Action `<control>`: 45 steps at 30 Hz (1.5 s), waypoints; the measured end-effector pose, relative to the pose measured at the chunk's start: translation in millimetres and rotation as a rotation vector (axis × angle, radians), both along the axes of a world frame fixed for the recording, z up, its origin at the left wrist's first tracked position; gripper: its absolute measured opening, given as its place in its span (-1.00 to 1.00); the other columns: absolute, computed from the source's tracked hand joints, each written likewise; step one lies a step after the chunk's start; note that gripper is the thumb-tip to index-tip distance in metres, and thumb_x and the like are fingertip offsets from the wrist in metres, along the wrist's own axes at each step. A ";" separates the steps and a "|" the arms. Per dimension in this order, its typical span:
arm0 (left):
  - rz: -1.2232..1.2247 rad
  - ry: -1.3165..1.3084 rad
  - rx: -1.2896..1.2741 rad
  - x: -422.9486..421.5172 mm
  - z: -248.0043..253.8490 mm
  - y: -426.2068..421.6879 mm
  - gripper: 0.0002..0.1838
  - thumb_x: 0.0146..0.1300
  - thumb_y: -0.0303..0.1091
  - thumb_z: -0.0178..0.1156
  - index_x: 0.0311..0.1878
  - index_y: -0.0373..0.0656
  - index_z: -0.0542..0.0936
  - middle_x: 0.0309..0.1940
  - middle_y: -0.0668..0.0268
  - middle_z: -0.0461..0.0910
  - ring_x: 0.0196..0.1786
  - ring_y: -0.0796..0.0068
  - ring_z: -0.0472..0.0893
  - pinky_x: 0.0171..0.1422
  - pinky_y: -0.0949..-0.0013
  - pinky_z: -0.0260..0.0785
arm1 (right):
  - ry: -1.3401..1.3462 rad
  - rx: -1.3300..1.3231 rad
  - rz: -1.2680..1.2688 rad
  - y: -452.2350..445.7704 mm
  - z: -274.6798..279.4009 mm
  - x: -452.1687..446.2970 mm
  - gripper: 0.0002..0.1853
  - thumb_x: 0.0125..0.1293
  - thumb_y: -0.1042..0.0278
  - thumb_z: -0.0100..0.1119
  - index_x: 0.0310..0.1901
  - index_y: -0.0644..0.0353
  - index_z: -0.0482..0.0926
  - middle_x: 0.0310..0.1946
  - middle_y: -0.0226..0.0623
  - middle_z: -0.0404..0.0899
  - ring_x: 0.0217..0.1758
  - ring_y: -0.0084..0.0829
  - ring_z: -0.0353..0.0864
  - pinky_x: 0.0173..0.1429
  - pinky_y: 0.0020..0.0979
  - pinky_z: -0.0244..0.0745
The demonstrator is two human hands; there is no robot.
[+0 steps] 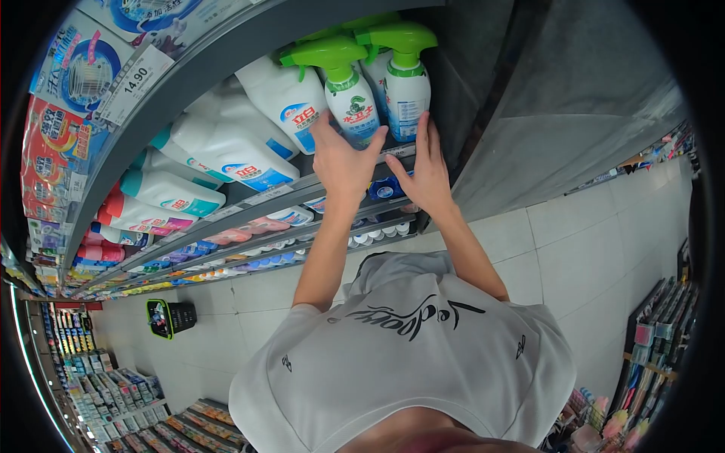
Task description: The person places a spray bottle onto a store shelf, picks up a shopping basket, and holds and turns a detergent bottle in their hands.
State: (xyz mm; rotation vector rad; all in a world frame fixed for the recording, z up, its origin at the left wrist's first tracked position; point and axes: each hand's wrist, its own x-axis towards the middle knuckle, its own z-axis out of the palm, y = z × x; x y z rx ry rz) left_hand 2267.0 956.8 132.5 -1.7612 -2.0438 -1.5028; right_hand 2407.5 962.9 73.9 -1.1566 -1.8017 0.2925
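A white spray bottle point(352, 106) with a green trigger head stands near the right end of the shelf. My left hand point(340, 160) is around its lower part, fingers on its left side and thumb on its right. To its right is a second white spray bottle point(408, 98), with its label of small print facing out. My right hand point(429, 175) has its straight fingers against this bottle's lower right side, and its thumb is spread out by the shelf edge. More green-topped bottles are partly hidden behind. A large white jug point(281, 94) stands just left of my left hand.
White detergent jugs point(245, 155) line the shelf to the left. A grey panel point(559, 113) bounds the right end. The upper shelf edge point(177, 72) curves overhead with a price tag point(136, 83). Lower shelves hold more bottles. A black and green basket point(172, 318) is on the tiled floor.
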 end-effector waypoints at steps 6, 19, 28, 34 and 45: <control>0.089 0.081 0.058 7.9 2.0 8.8 -0.09 -0.15 -0.11 0.50 0.18 -0.41 0.25 0.09 -0.08 0.33 0.15 -0.07 0.40 0.09 0.08 0.37 | -0.013 0.014 -0.017 0.2 -0.6 -0.9 0.01 0.16 0.03 0.27 0.46 0.19 -0.17 0.33 0.27 0.02 0.18 0.22 0.36 0.13 -0.08 0.44; 0.089 -0.002 0.063 9.4 1.6 7.3 -0.11 -0.16 -0.17 0.50 0.20 -0.35 0.27 0.13 -0.03 0.33 0.16 -0.03 0.40 0.13 0.08 0.36 | 0.003 -0.033 -0.015 -1.0 1.0 -1.1 0.00 0.17 0.02 0.26 0.46 0.17 -0.17 0.32 0.29 0.02 0.22 0.27 0.30 0.11 -0.05 0.45; 0.090 -0.003 0.096 6.0 -0.3 9.1 -0.11 -0.22 -0.16 0.54 0.17 -0.33 0.31 0.07 0.02 0.35 0.07 0.01 0.46 0.04 0.10 0.39 | -0.016 0.022 -0.045 0.2 -0.4 -4.9 -0.02 0.17 0.05 0.26 0.46 0.20 -0.15 0.30 0.31 0.05 0.23 0.29 0.28 0.08 -0.05 0.47; 0.099 0.008 0.098 7.0 2.2 8.3 -0.11 -0.24 -0.15 0.55 0.16 -0.31 0.32 0.04 0.05 0.36 0.03 0.04 0.48 0.00 0.12 0.41 | -0.041 0.003 -0.064 -1.4 2.8 -5.5 0.05 0.11 -0.02 0.31 0.45 0.24 -0.14 0.28 0.32 0.05 0.21 0.29 0.28 0.04 -0.06 0.50; 0.107 0.001 0.155 5.5 -2.6 12.4 -0.17 -0.30 -0.19 0.57 0.06 -0.34 0.39 -0.11 0.06 0.40 -0.04 0.04 0.47 -0.02 0.10 0.35 | -0.059 -0.005 -0.052 -0.8 3.4 -4.2 0.10 0.07 -0.09 0.33 0.44 0.28 -0.14 0.26 0.34 0.07 0.19 0.28 0.31 -0.04 -0.06 0.53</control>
